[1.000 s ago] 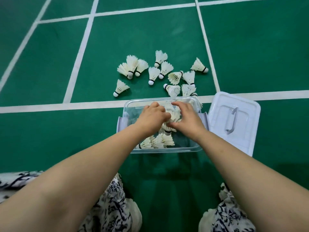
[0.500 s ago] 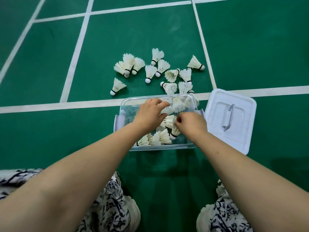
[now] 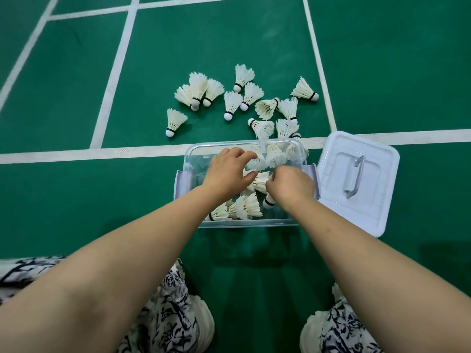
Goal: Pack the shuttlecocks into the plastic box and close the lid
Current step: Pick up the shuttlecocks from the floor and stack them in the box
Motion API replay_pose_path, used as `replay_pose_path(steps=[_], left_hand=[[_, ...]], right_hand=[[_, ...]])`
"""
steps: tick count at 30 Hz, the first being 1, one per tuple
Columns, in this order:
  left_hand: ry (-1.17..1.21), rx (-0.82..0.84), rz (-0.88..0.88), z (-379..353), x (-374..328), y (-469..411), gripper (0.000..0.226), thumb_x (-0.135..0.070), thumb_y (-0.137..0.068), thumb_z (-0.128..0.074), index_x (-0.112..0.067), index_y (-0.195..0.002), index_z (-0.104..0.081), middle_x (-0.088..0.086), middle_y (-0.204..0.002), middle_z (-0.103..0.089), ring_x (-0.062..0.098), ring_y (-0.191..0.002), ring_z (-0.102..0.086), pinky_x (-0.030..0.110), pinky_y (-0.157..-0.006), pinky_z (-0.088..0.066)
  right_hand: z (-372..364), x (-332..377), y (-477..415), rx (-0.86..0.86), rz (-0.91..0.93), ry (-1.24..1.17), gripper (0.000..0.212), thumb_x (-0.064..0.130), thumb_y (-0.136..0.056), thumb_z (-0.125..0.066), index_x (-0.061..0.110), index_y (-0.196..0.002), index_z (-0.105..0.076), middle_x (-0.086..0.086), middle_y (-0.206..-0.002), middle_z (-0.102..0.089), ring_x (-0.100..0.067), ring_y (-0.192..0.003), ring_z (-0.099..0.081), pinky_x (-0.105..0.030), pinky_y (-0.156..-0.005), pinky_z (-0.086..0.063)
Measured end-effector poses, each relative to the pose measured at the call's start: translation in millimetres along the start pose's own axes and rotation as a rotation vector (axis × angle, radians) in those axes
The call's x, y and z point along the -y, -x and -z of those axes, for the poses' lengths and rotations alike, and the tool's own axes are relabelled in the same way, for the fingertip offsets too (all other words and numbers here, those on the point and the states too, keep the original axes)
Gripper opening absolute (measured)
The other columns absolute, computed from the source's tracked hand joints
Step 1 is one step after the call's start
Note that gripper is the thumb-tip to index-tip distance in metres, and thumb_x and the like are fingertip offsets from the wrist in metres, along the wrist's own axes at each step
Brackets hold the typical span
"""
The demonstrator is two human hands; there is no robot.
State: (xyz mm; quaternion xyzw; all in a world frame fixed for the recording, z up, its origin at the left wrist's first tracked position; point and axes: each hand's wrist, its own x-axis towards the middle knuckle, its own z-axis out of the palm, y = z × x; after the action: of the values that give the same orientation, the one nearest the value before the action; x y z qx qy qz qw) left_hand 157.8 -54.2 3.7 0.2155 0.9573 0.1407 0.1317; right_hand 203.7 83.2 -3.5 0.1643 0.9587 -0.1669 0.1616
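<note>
My right grip (image 3: 290, 184) is pinched on a shuttlecock (image 3: 260, 183) inside the plastic box (image 3: 244, 222), its long axis running sideways toward my left grip (image 3: 226, 171), which is loose with fingers spread. The loose shuttlecocks (image 3: 233, 104) lie on the floor past the box's far edge, slightly nearer my left; the lid (image 3: 356, 182) is off by its right side.

No readable text, label, brand, number or sign anywhere in frame. Lid (image 3: 356, 182), right of centre: plain white, unmarked. Plastic box (image 3: 193, 159), centre: clear, no print visible. Shuttlecocks (image 3: 233, 104), upper centre: black band near cork only, any lettering too small to tell. Floor (image 3: 76, 200): white lines only, no characters.
</note>
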Motion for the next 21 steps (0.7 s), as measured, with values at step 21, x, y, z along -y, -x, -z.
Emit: replay_pose_path(steps=[21], left_hand=[[-0.035,0.006,0.009,-2.1,3.6,2.7,0.054,-0.045,-0.085,-0.056,-0.029,-0.135,-0.041,0.001,-0.13,-0.049,0.022,-0.123,-0.04,0.039,-0.101,-0.033]], right_hand=[[-29.4,1.4,-3.9,0.516,-0.039,-0.03,0.035,0.002,-0.091,-0.049,0.002,-0.126,-0.055,-0.014,-0.129,-0.058,-0.027,-0.119,-0.055,-0.029,-0.097,-0.044]])
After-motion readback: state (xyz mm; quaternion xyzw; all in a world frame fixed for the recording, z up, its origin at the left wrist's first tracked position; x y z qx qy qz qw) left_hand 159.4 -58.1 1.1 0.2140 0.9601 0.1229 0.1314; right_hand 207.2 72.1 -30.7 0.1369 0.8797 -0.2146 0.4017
